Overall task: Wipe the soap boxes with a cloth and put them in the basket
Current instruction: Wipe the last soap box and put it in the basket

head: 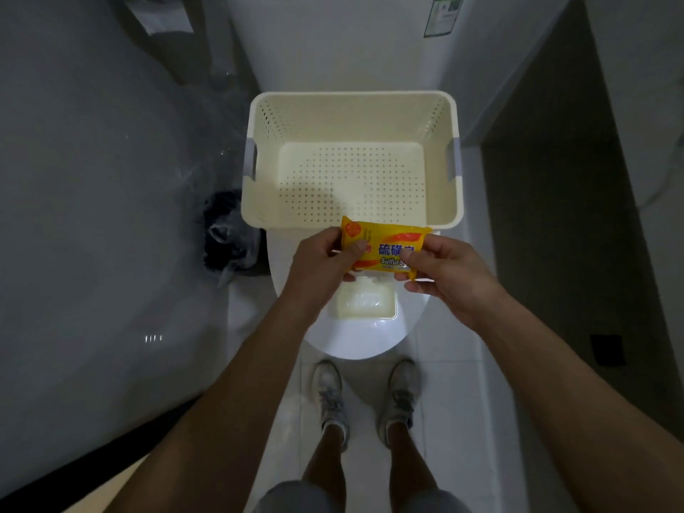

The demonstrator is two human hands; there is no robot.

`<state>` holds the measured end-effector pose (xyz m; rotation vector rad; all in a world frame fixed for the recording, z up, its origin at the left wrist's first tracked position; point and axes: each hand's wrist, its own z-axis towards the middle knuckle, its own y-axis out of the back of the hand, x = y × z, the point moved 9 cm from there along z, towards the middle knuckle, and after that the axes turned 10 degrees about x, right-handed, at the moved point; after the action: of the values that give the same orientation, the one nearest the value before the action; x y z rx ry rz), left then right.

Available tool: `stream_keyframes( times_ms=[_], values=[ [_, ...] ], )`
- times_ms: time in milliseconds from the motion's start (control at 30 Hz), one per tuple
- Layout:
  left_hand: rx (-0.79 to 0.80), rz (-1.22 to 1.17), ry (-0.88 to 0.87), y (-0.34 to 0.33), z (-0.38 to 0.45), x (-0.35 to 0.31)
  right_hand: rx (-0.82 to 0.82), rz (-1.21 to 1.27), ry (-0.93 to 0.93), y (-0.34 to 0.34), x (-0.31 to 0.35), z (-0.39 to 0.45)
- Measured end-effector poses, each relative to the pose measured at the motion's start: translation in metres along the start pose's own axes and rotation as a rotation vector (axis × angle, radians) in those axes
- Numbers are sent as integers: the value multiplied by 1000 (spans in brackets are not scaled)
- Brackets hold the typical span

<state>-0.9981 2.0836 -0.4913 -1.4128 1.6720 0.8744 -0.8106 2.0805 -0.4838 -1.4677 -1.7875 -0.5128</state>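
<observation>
A yellow sulfur soap pack (385,246) is held in the air just in front of the near rim of the cream perforated basket (442,201). My left hand (320,259) pinches its left end with thumb on top. My right hand (444,272) pinches its right end. The basket has nothing in it and stands on the closed toilet lid (355,338). Below the pack, on the lid, lies a pale translucent soap box (366,301) with something whitish inside. No cloth is visible.
The toilet tank (333,42) rises behind the basket. A bin with a dark bag (229,238) stands on the floor at the left, beside a large grey surface (92,216). My feet in pale shoes (366,394) stand on the white tiled floor.
</observation>
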Motion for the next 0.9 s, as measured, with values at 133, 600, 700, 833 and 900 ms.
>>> stream_keyframes(
  times_ms=[133,600,700,833,900],
  values=[
    [-70,-118,108,-4,-15,42,-94,-4,-83,3,-37,-1],
    [-312,225,318,2,-17,131,-354,-364,-276,14,-131,42],
    [-338,326,313,2,-13,133,-385,-543,-275,16,-129,51],
    [-373,415,297,2,-6,133,-421,-610,-277,16,-128,58],
    [-369,458,297,1,-3,134,-428,-665,-276,16,-127,62]
  ],
)
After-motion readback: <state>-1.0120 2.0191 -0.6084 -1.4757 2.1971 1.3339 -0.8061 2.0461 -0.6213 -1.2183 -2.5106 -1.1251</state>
